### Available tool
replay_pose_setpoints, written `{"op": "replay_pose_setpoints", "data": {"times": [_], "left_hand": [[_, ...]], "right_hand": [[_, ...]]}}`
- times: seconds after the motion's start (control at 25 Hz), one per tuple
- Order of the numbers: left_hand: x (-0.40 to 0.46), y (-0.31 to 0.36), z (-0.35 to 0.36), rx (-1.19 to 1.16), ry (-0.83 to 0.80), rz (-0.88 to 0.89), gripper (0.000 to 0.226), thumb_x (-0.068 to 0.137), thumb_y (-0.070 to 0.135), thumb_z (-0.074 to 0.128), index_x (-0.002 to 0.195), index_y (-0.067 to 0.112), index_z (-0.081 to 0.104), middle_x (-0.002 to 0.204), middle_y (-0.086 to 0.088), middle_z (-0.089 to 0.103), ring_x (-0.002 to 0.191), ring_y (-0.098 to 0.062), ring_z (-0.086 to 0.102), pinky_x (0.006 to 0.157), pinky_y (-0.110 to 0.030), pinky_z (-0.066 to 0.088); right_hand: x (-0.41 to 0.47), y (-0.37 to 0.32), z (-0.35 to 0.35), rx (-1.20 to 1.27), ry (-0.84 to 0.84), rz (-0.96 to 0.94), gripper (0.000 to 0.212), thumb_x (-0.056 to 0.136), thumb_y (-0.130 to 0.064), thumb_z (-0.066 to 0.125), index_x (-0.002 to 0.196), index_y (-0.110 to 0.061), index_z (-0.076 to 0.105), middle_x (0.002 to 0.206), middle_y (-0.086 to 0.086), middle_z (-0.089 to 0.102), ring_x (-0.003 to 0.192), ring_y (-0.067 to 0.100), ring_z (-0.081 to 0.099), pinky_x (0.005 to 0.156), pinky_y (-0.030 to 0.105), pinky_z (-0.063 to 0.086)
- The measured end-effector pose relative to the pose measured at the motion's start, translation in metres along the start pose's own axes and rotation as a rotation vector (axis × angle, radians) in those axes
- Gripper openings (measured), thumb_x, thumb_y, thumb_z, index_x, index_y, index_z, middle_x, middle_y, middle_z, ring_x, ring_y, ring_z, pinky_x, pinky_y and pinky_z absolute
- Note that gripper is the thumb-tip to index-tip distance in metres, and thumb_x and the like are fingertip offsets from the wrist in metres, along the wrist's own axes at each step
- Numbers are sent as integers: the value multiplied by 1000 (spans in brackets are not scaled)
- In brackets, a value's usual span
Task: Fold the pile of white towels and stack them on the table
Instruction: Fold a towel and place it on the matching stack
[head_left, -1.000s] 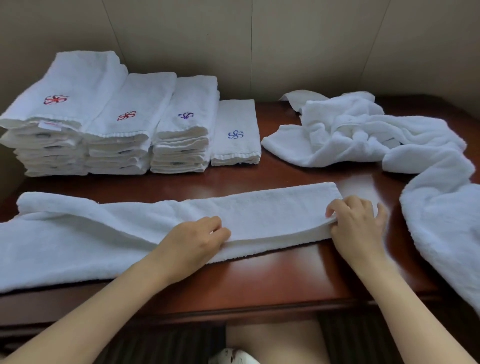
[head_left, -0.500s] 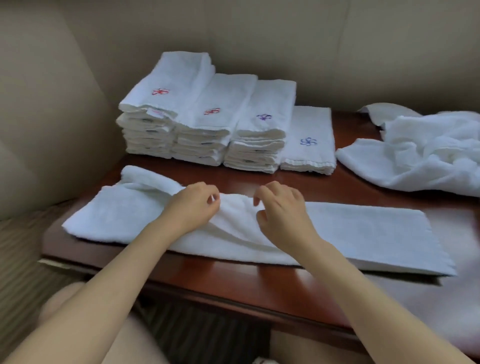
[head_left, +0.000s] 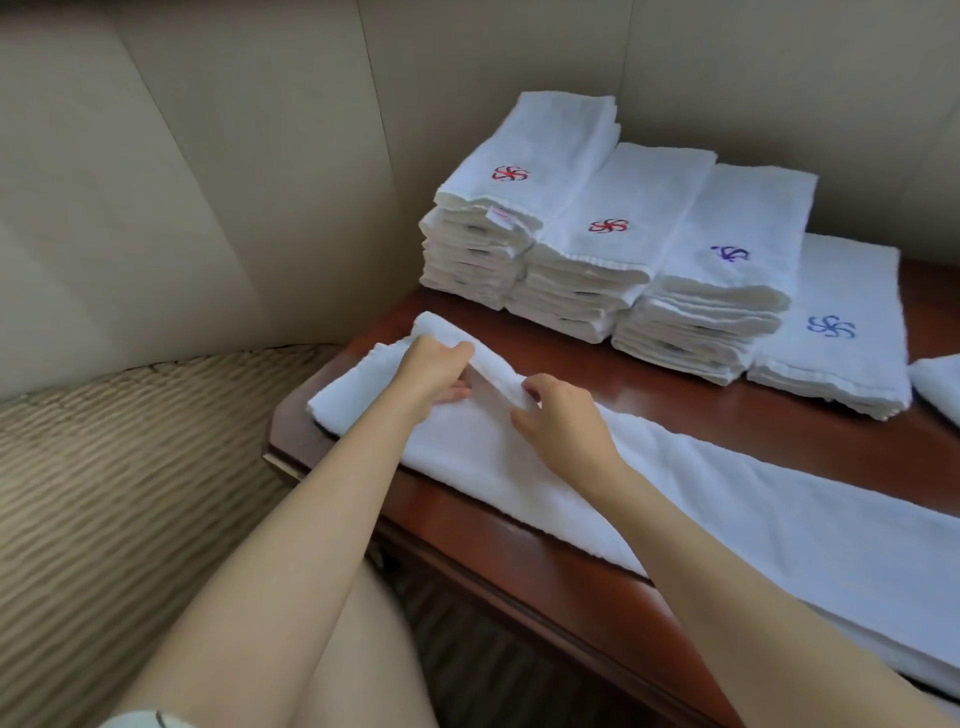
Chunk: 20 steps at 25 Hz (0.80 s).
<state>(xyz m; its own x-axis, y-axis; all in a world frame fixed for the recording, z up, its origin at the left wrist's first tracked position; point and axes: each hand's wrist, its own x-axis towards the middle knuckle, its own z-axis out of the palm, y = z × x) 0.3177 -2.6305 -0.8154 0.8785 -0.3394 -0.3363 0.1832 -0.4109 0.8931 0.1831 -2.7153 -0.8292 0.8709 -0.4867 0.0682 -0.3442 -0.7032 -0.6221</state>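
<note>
My left hand (head_left: 434, 371) and right hand (head_left: 558, 423) both pinch a raised fold of the long white towel (head_left: 701, 499), which lies lengthwise along the near edge of the wooden table (head_left: 571, 582). Behind it I see four stacks of folded towels (head_left: 649, 249), side by side against the wall.

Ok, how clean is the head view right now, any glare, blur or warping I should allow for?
Head view: soft even light; pale glare streaks on the table between the long towel and the stacks; wide-angle warping bends the table edge; both hands, left hand and right hand, look reasonably sharp; white terry detail partly washed out.
</note>
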Motion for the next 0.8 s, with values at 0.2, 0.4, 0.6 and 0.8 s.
{"op": "replay_pose_setpoints", "data": {"times": [0.2,0.4,0.6,0.8], "left_hand": [[0,6,4,156,-36,-19,95,85,33,67,150,17,-1,147,-7,33,129,-26,41,102,-37,40],[-2,-19,-21,-7,195,169,21,91,5,49,111,9,52,106,-4,58,99,-19,54,79,-29,42],[-17,-62,-63,-298,321,102,23,91,4,55,114,8,58,112,-4,64,103,-22,62,89,-38,51],[-19,-72,-74,-250,384,111,21,91,6,52,111,12,53,94,0,61,78,-15,63,65,-33,54]], "right_hand": [[-10,-10,3,10,-123,-278,37,87,-2,49,121,-14,56,90,-16,46,88,8,39,65,21,32],[-24,0,11,-56,-71,-337,35,87,-6,50,120,-17,58,116,-4,58,102,17,51,73,28,42],[-28,-11,17,-174,62,-445,35,79,-7,61,113,-14,58,102,2,60,83,24,56,59,29,40],[-31,-29,24,-256,-80,-375,34,93,-10,44,124,-18,52,115,-1,56,101,21,50,72,32,42]]}}
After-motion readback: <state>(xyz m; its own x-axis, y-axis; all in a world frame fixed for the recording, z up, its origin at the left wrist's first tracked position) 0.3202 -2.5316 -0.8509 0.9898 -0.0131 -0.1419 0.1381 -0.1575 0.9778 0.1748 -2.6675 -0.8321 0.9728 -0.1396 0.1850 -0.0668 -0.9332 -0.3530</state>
